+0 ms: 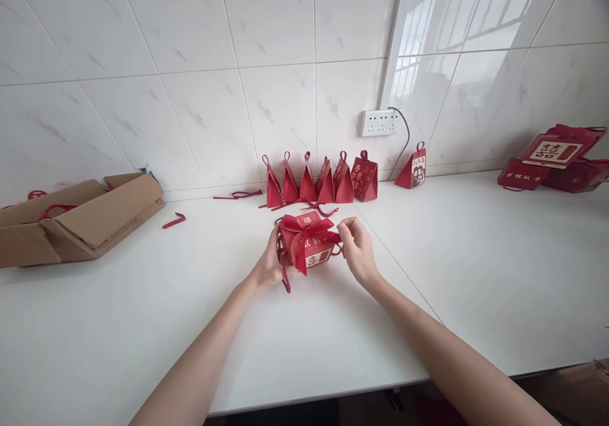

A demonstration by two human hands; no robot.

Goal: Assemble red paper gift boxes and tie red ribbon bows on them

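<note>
In the middle of the white table a red gift box [314, 246] with pale printed characters is tilted towards me. A red ribbon bow [305, 228] is tied across its top, and a twisted red cord [286, 272] hangs at its left side. My left hand [272, 258] is wrapped round the box's left side, its fingers partly hidden behind the box. My right hand [356, 245] is at the right side with thumb and finger pinched on the end of the bow's right loop or tail; I cannot tell which.
Several small red triangular boxes [309, 188] with loops stand along the tiled wall, with another triangular box [413, 169] further right. Red ribbon strips [238, 194] lie nearby. An open cardboard box [118, 213] is at left, stacked red gift boxes [554, 153] at right. A power strip [380, 123] is on the wall.
</note>
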